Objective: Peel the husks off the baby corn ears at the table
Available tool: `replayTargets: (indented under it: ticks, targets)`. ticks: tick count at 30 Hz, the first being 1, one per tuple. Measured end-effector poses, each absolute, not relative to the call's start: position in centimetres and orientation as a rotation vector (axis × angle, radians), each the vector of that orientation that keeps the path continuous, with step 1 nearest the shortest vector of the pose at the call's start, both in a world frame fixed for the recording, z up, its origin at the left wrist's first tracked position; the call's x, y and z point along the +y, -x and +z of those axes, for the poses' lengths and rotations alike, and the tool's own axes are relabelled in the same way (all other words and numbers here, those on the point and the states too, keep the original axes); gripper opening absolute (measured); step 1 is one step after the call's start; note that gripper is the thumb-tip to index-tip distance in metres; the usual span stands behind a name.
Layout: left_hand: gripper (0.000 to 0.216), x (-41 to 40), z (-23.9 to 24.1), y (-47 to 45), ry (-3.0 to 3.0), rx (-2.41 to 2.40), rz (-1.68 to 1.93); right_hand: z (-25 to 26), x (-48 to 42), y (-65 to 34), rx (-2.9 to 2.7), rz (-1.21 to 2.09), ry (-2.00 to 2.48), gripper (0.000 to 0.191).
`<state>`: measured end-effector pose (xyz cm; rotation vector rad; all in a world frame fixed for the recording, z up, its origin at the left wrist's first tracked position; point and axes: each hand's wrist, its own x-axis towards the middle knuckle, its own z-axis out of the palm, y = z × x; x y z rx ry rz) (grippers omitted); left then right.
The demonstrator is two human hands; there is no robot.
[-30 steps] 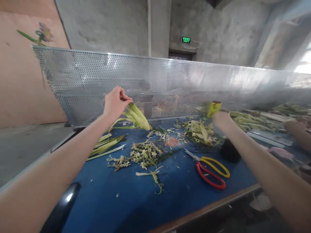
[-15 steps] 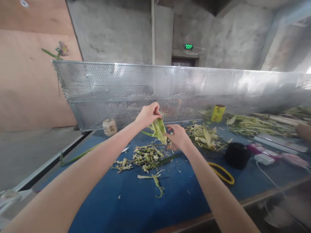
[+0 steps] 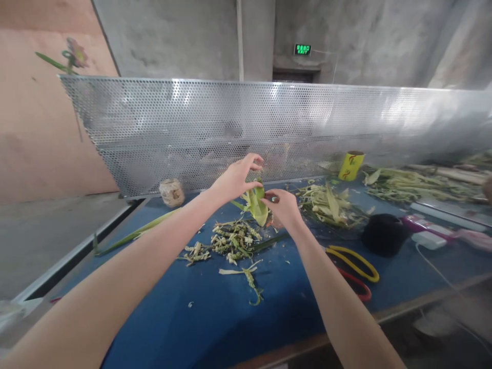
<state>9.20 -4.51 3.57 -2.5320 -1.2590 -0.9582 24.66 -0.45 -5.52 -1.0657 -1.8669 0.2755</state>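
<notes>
A pale green corn husk (image 3: 258, 207) is upright over the blue table, between my two hands. My right hand (image 3: 283, 206) pinches its right edge between thumb and fingertips. On the other side, my left hand (image 3: 242, 177) has its fingers apart, raised above the husk, with the thumb close to its top; whether the thumb touches it I cannot tell. Just below the hands lies a pile of small twisted husk pieces (image 3: 235, 241). Closer to me rests a single braided husk piece (image 3: 250, 281) with loose strips and a curled tail.
Loose husks (image 3: 326, 205) lie right of my hands, beside a yellow can-like cylinder (image 3: 351, 166). A black spool-shaped thing (image 3: 384, 234) and yellow and red loop handles (image 3: 355, 264) are nearer. A whitish jar (image 3: 171, 192) stands left. A perforated metal panel (image 3: 200, 118) borders the back.
My left fingers have opened and lifted off the husk's top. My right hand has closed on the husk's edge. The view has tilted down slightly, showing the red loop handle.
</notes>
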Motion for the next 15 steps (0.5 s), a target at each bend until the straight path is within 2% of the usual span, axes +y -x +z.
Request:
replayTargets:
  ticks: [8,15]
  targets:
    - [0.041,-5.9,1.2,-9.5,2.255,-1.582,-0.908,-6.1,-0.1,-25.4,-1.810,0.282,0.993,0.010]
    - [0.047,-4.9,1.1,-10.1,2.261,-1.415,-0.924,-6.4,-0.5,-25.6,-1.826,0.289,0.939,0.020]
